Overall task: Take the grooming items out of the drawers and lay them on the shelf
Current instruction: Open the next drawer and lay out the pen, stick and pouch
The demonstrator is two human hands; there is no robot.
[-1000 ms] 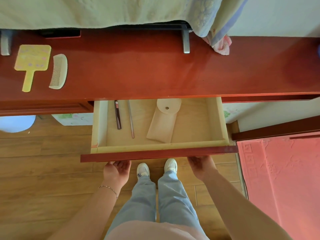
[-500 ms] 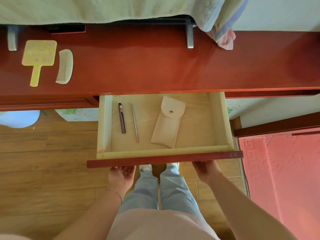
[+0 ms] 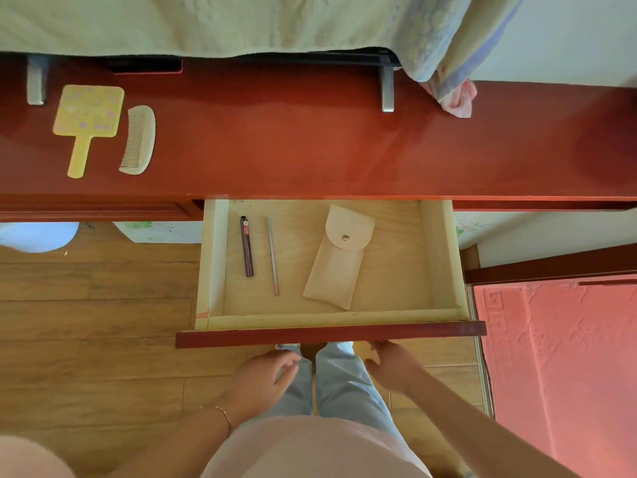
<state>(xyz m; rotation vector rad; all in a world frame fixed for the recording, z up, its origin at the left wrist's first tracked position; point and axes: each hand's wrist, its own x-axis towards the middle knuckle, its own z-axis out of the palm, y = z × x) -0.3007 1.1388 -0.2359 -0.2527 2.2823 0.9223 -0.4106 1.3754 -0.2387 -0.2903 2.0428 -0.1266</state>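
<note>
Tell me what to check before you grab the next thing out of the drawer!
1. Drawer pulled out enough to reach inside: ok.
2. Things left to take, namely the dark pen-like stick, the thin silver stick and the beige snap pouch: ok, all lie in plain sight, apart from each other.
3. Left hand free: ok, it holds nothing.
4. Right hand free: ok, below the drawer front, holding nothing.
5. Room on the shelf beside the yellow mirror and comb: ok.
6. What is inside the pouch: cannot tell, the flap is snapped.
</note>
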